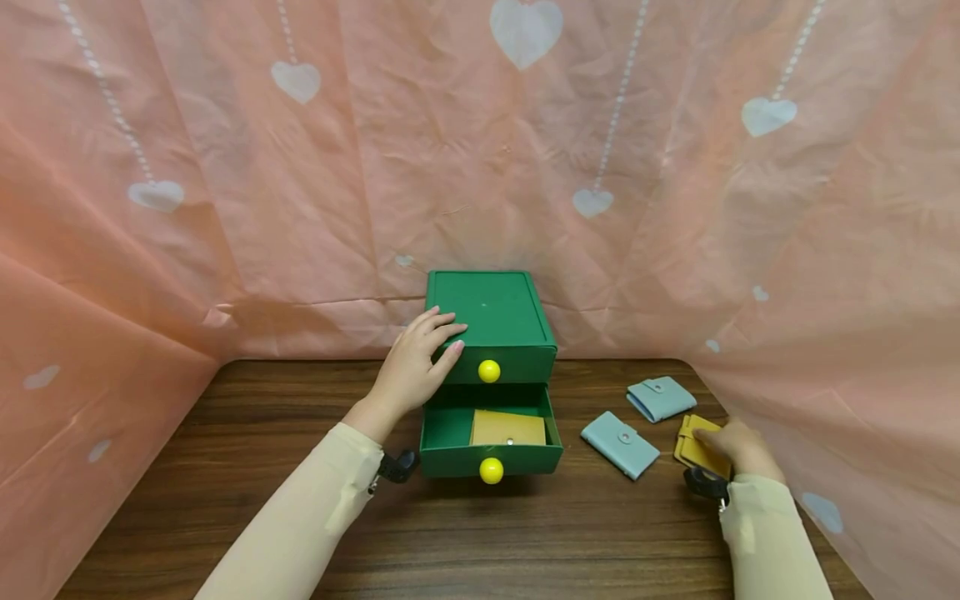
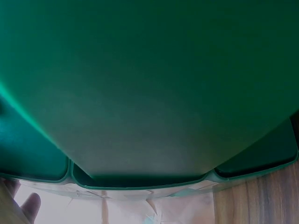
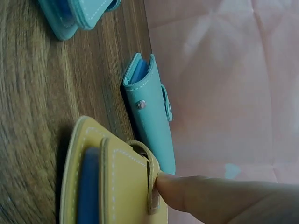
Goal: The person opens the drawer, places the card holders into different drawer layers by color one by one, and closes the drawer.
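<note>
A small green drawer cabinet (image 1: 487, 307) stands at the back of the table. On its top left edge rests my left hand (image 1: 411, 367), fingers spread out straight and thumb over the front. The lower drawer (image 1: 442, 460) is pulled out, and a yellow card wallet (image 1: 510, 427) lies inside it. At the right, my right hand (image 1: 742, 447) holds another yellow card wallet (image 3: 128, 186), one digit pressing its strap; the other fingers are hidden. Close by lie two light blue card wallets, one (image 1: 662, 398) behind and one (image 1: 621, 445) to the left.
The upper drawer (image 1: 461, 367) is closed, with a round yellow knob (image 1: 489, 371). A matching knob (image 1: 491, 471) sticks out from the lower drawer. Pink cloth (image 1: 360, 208) with white hearts hangs around the back and sides of the wooden table (image 1: 300, 467).
</note>
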`<state>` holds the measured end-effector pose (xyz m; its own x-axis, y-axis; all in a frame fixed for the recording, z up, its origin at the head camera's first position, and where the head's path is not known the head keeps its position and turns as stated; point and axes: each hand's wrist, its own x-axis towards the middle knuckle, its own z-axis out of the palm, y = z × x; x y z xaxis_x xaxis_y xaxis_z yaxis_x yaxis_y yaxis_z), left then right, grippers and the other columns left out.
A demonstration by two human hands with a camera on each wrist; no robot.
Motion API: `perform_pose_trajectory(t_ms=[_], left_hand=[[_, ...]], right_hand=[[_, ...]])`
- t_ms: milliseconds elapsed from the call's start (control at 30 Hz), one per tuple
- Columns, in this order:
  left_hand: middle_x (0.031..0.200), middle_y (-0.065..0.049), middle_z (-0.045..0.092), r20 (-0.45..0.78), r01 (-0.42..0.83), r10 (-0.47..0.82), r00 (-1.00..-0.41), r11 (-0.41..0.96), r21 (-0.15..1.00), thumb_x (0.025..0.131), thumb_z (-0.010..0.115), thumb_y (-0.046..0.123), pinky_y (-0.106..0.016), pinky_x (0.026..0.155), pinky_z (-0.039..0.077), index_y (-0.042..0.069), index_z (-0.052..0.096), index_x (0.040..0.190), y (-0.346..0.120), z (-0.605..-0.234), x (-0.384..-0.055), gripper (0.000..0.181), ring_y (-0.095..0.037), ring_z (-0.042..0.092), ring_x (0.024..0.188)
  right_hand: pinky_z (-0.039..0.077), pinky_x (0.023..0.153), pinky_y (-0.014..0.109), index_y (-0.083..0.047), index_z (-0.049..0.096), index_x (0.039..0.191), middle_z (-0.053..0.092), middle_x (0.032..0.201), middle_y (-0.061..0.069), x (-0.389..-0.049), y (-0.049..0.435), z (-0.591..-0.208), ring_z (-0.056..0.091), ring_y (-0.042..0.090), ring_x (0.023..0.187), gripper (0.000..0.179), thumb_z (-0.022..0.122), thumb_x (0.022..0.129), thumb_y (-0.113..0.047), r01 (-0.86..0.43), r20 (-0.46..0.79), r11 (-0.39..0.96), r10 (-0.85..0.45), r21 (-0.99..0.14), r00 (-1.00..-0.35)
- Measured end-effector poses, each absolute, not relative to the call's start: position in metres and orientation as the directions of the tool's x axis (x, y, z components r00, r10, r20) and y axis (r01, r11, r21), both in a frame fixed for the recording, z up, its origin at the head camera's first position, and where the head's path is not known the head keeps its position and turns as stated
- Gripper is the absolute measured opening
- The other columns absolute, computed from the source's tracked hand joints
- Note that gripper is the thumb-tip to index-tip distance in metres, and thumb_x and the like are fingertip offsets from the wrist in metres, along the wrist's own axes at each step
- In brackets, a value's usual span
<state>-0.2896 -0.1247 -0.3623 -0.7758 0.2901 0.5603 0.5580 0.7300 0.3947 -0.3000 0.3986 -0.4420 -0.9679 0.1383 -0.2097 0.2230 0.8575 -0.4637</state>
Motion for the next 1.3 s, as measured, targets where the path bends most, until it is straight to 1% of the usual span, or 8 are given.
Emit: perform_pose_trajectory(t_ms=[267, 433, 633, 733, 900, 1000, 1133, 1300], left_hand=[[0.15, -0.004, 0.049, 0.564, 0.561, 0.291, -0.773, 0.73, 0.391, 0.106, 0.048, 0.04, -0.063, 0.115, 0.022, 0.02, 0.062, 0.138, -0.125, -0.362, -0.29, 0.04, -0.022, 0.026, 0.149], [0.149, -0.005, 0.05, 0.573, 0.569, 0.295, -0.765, 0.726, 0.387, 0.106, 0.049, 0.039, -0.062, 0.116, 0.023, 0.019, 0.062, 0.138, -0.125, -0.363, -0.29, 0.04, -0.024, 0.027, 0.149], [0.149, -0.005, 0.049, 0.573, 0.569, 0.295, -0.764, 0.726, 0.385, 0.106, 0.049, 0.039, -0.061, 0.116, 0.023, 0.019, 0.062, 0.138, -0.125, -0.363, -0.291, 0.04, -0.024, 0.027, 0.149], [0.149, -0.005, 0.049, 0.57, 0.567, 0.294, -0.767, 0.726, 0.389, 0.106, 0.048, 0.039, -0.06, 0.116, 0.023, 0.019, 0.062, 0.138, -0.125, -0.362, -0.291, 0.04, -0.023, 0.027, 0.149], [0.149, -0.004, 0.05, 0.57, 0.566, 0.291, -0.768, 0.725, 0.392, 0.106, 0.049, 0.039, -0.063, 0.115, 0.025, 0.019, 0.062, 0.138, -0.124, -0.362, -0.29, 0.04, -0.024, 0.028, 0.149], [0.149, -0.005, 0.05, 0.57, 0.566, 0.29, -0.768, 0.724, 0.394, 0.106, 0.049, 0.038, -0.063, 0.114, 0.025, 0.019, 0.062, 0.138, -0.125, -0.361, -0.29, 0.039, -0.024, 0.028, 0.148], [0.149, -0.004, 0.05, 0.565, 0.561, 0.289, -0.772, 0.727, 0.395, 0.106, 0.049, 0.038, -0.062, 0.115, 0.025, 0.02, 0.062, 0.138, -0.125, -0.362, -0.29, 0.039, -0.024, 0.028, 0.149], [0.149, -0.003, 0.049, 0.56, 0.557, 0.29, -0.776, 0.731, 0.394, 0.106, 0.049, 0.039, -0.061, 0.116, 0.024, 0.02, 0.062, 0.138, -0.125, -0.361, -0.291, 0.04, -0.023, 0.027, 0.149]], right_hand=[[0.044, 0.091, 0.057, 0.028, 0.03, 0.135, 0.045, 0.123, 0.045, -0.301, 0.392, -0.442, 0.053, 0.045, 0.098, 0.086, 0.051, 0.099, -0.046, 0.21, -0.225, 0.87, 0.118, -0.446, -0.967], [0.044, 0.09, 0.056, 0.026, 0.032, 0.135, 0.049, 0.12, 0.042, -0.298, 0.386, -0.439, 0.054, 0.043, 0.096, 0.085, 0.051, 0.098, -0.048, 0.199, -0.23, 0.874, 0.103, -0.443, -0.968], [0.042, 0.096, 0.061, 0.025, 0.025, 0.141, 0.037, 0.134, 0.047, -0.298, 0.378, -0.435, 0.049, 0.052, 0.108, 0.1, 0.049, 0.096, -0.06, 0.207, -0.267, 0.899, 0.106, -0.386, -0.958], [0.041, 0.096, 0.062, 0.025, 0.023, 0.141, 0.034, 0.134, 0.049, -0.298, 0.375, -0.435, 0.048, 0.054, 0.111, 0.105, 0.05, 0.093, -0.064, 0.216, -0.275, 0.905, 0.117, -0.365, -0.954], [0.043, 0.089, 0.062, 0.027, 0.022, 0.139, 0.04, 0.122, 0.049, -0.297, 0.37, -0.434, 0.049, 0.054, 0.102, 0.106, 0.052, 0.092, -0.063, 0.244, -0.299, 0.906, 0.14, -0.347, -0.944], [0.042, 0.087, 0.063, 0.028, 0.023, 0.137, 0.043, 0.115, 0.049, -0.296, 0.365, -0.435, 0.048, 0.058, 0.101, 0.106, 0.053, 0.091, -0.063, 0.269, -0.306, 0.907, 0.169, -0.324, -0.937], [0.04, 0.089, 0.065, 0.028, 0.024, 0.134, 0.044, 0.116, 0.049, -0.296, 0.361, -0.438, 0.046, 0.063, 0.105, 0.104, 0.056, 0.091, -0.06, 0.281, -0.281, 0.914, 0.198, -0.293, -0.939], [0.04, 0.088, 0.063, 0.028, 0.029, 0.131, 0.048, 0.112, 0.046, -0.298, 0.359, -0.44, 0.048, 0.059, 0.103, 0.096, 0.059, 0.092, -0.054, 0.283, -0.259, 0.914, 0.209, -0.29, -0.943]])
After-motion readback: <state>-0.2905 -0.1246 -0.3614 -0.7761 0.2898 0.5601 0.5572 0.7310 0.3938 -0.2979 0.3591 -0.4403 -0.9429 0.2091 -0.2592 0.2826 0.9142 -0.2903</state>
